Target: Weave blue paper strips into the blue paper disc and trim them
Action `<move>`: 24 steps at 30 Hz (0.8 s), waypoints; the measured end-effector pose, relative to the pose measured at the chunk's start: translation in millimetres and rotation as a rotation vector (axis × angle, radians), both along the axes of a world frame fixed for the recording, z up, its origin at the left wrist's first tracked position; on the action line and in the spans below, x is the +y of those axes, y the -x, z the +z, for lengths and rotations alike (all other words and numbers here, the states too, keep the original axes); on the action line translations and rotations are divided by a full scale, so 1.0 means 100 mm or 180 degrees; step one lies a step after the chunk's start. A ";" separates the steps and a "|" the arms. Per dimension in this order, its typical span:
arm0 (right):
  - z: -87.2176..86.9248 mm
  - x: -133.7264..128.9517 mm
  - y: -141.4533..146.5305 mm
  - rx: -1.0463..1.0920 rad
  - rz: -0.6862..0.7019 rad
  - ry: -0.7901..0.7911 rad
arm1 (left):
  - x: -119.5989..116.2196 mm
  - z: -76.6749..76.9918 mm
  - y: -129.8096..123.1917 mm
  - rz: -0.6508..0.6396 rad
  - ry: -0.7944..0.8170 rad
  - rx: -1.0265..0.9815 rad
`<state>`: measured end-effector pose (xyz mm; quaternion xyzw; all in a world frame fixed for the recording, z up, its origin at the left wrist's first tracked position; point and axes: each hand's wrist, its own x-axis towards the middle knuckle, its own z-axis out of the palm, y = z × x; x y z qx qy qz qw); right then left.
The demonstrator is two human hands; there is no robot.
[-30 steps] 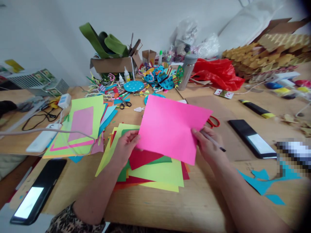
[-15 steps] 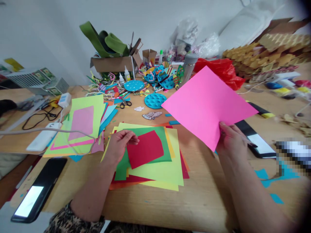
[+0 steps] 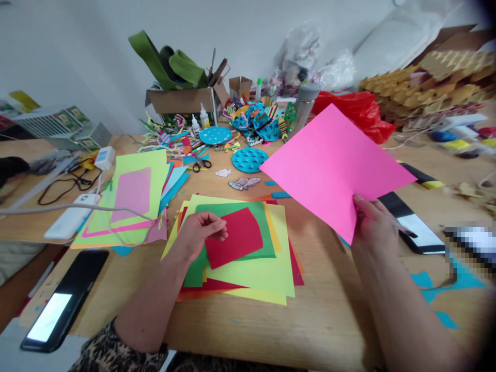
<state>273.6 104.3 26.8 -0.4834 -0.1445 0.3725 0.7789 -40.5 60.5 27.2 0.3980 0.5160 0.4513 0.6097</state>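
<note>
A square sheet of pink paper (image 3: 333, 165) is raised above the table, corner upward, pinched near its lower corner by my right hand (image 3: 374, 222). Something dark and thin sticks out beside that hand's fingers; I cannot make out what it is. My left hand (image 3: 201, 232) hovers over a stack of coloured paper, its fingers curled in with the thumb against them and nothing visible in them. Below it lie a red paper piece (image 3: 238, 237) with one curved side, a cut green sheet (image 3: 269, 245) and light yellow sheets (image 3: 284, 268).
Left of the stack lie more coloured sheets (image 3: 157, 175), a white power bank (image 3: 72, 217) with a cable, and a phone (image 3: 64, 299). Behind are black scissors (image 3: 201, 164), fish cut-outs (image 3: 244, 183), a blue textured disc (image 3: 250, 159) and a steel bottle (image 3: 304, 111). Blue scraps (image 3: 422, 280) lie at right.
The whole view has shifted slightly. My right hand still holds up the pink paper, and my left hand stays curled over the stack, with hardly any movement.
</note>
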 end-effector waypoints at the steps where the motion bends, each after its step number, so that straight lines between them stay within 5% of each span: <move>1: 0.01 0.00 0.00 0.0048 -0.0046 0.0031 | 0.00 0.01 0.00 0.0007 -0.0013 0.0000; 8: 0.03 -0.01 0.00 0.0026 -0.0099 0.0039 | -0.01 0.04 0.04 -0.0053 -0.0048 -0.0089; 14: -0.01 0.01 -0.05 -0.0056 -0.0143 0.0081 | -0.08 0.08 0.03 -0.0557 -0.0248 0.0096; 17: -0.02 0.02 -0.07 -0.0064 -0.0136 0.0126 | -0.16 0.12 0.05 -0.1189 -0.0426 0.0144; 21: -0.05 0.04 -0.08 -0.0090 -0.0106 0.0133 | -0.27 0.19 0.03 -0.2541 -0.0561 0.0255; 24: -0.11 0.05 -0.12 -0.0114 -0.0085 0.0095 | -0.33 0.19 -0.08 -0.3073 -0.0555 0.0270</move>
